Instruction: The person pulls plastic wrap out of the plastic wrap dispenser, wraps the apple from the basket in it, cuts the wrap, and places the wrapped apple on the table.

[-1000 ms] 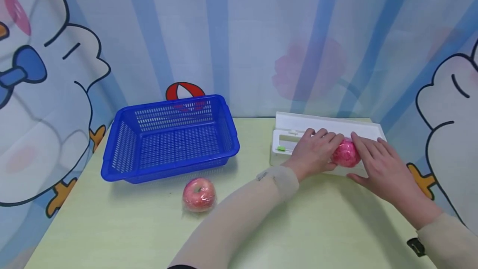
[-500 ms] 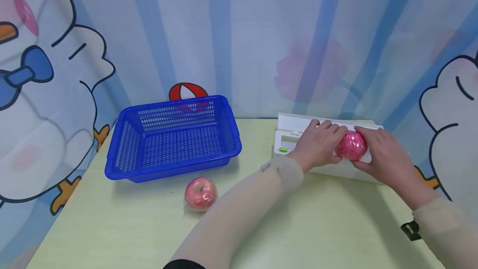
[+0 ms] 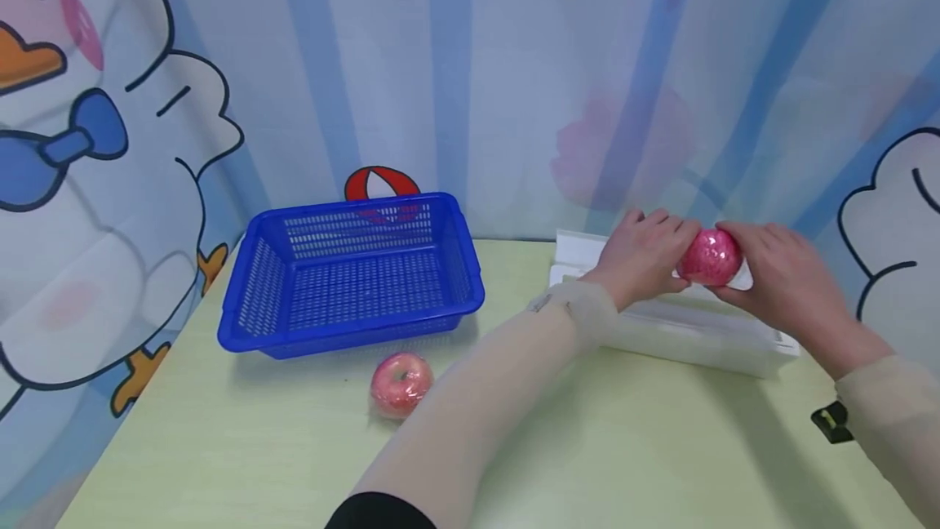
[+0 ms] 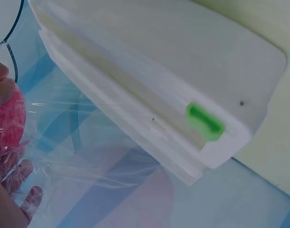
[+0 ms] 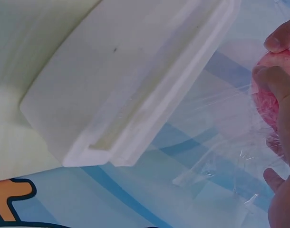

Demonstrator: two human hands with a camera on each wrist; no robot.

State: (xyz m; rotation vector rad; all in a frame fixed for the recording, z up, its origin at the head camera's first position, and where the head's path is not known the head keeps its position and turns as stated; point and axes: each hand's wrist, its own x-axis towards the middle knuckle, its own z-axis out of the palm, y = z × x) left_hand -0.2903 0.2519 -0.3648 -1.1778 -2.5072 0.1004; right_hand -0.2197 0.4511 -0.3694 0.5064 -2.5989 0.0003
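Above the white cling film dispenser box point(image 3: 690, 341), a pinkish-red apple point(image 3: 710, 257) is held between both hands. The left hand point(image 3: 649, 255) grips its left side, and the right hand point(image 3: 796, 280) grips its right side with the thumb low. In the left wrist view, clear cling film point(image 4: 88, 156) spreads around the apple and over the fingers. A green slider point(image 4: 204, 122) sits at one end of the box's slot. The box's lid point(image 3: 580, 250) stands raised at the back, partly hidden by the hands.
A second apple point(image 3: 401, 384), wrapped in clear film, rests on the pale table point(image 3: 294, 447) beside the left forearm. Behind it stands a blue perforated basket point(image 3: 367, 331). A printed curtain point(image 3: 507, 88) closes off the table's back edge.
Both hands have lifted the apple up and slightly right, off the dispenser box. The right hand's spread fingers have closed around the apple. More of the box front shows.
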